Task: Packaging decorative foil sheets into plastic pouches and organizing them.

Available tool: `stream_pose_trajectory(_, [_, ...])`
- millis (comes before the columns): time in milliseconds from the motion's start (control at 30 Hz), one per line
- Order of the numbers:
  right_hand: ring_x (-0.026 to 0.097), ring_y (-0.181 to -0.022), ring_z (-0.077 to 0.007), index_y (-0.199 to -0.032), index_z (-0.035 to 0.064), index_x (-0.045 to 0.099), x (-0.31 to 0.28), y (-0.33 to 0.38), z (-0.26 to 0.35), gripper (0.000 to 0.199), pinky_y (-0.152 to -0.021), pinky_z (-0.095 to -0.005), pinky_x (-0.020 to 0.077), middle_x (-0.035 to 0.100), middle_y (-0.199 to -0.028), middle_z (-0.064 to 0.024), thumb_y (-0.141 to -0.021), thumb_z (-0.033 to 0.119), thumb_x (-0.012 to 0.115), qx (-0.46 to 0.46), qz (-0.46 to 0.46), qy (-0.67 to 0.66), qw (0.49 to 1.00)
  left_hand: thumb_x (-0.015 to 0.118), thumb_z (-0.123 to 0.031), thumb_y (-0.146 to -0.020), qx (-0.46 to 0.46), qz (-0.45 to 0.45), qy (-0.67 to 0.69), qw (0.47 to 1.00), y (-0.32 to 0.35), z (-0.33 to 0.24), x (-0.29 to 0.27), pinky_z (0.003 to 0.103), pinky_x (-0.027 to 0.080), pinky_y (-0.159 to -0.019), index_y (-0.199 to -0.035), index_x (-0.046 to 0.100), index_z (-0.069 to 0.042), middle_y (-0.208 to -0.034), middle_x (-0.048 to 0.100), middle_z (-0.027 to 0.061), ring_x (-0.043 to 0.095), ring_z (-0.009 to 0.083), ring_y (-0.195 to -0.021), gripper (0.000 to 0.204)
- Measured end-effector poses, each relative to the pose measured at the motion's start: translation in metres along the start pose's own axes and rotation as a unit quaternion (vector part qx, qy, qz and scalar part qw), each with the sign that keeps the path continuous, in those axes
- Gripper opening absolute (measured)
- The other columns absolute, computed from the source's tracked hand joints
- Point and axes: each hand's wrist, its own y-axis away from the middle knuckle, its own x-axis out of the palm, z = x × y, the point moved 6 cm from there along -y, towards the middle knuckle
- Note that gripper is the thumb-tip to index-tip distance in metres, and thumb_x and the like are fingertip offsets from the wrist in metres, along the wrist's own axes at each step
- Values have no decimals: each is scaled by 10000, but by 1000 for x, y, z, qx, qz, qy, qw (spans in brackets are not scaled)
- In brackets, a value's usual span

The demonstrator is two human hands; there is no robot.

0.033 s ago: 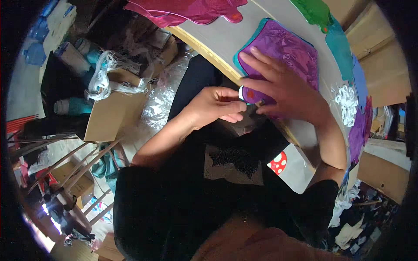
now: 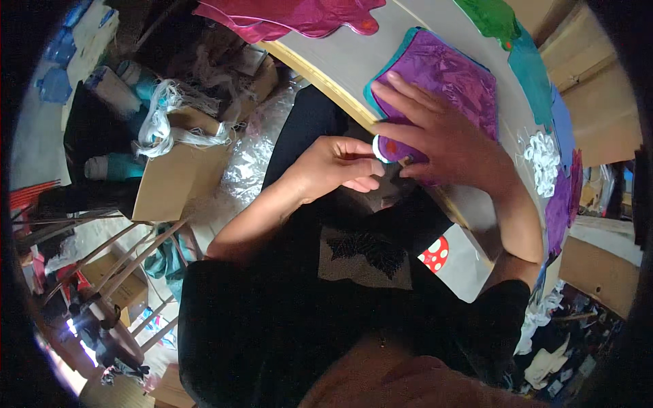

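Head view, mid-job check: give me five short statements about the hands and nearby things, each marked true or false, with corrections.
1. The right hand lies over the teal-edged purple sheet. True.
2. The left hand is spread flat on the green sheet. False: its fingers are bent, near the purple sheet's lower tip.
3. A white loopy bundle lies to the right of the purple sheet. True.
4. The shiny pink sheet is at the picture's bottom edge. False: it is at the top edge.
5. White thread hangs over a cardboard box at the left. True.
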Motion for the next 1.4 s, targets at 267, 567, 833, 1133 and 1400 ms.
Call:
stream_pose_trajectory(267, [253,-1431,-361,-1066,62,618,10,-15,-1,493,-1148,-450,276,338,-1510,-159,-622,183,795,-51,28,7,998,692,-207,-897,-9,-39,20,999,-9,6,-3,289,596,-691,-1081,667,-14,-917,690,93,672,132,-710,268])
stream_pose_trajectory(567, [257,-1432,-351,-1055,50,596,11,-17,-13,442,-1144,-447,294,350,-1504,-163,-666,141,786,-35,53,-69,996,641,-111,-920,15,-11,18,1000,-6,-9,-21,290,595,-727,-1184,640,-36,-1067,677,83,666,127,-832,275])
stream_pose_trajectory(833, [280,-1429,-314,-1098,85,596,5,-10,-36,457,-1149,-422,267,338,-1518,-169,-701,168,807,-2,57,-246,968,594,-148,-952,-6,58,99,993,-9,-4,1,324,579,-817,-1274,579,-33,-1162,660,113,671,176,-957,341])
stream_pose_trajectory(1133, [264,-1434,-345,-1102,71,588,8,-9,-30,512,-1138,-462,272,352,-1508,-191,-659,131,837,-22,43,-196,979,565,-152,-970,13,55,89,994,-10,-10,12,346,579,-822,-1295,549,-17,-1160,656,139,672,214,-996,353])
stream_pose_trajectory(1400, [203,-1455,-338,-1302,118,557,-14,5,-39,671,-1168,-464,200,342,-1526,-130,-708,311,802,34,6,-113,993,550,-282,-979,-1,18,155,988,-11,-12,6,365,593,-775,-1187,573,31,-1067,673,173,696,261,-926,377])
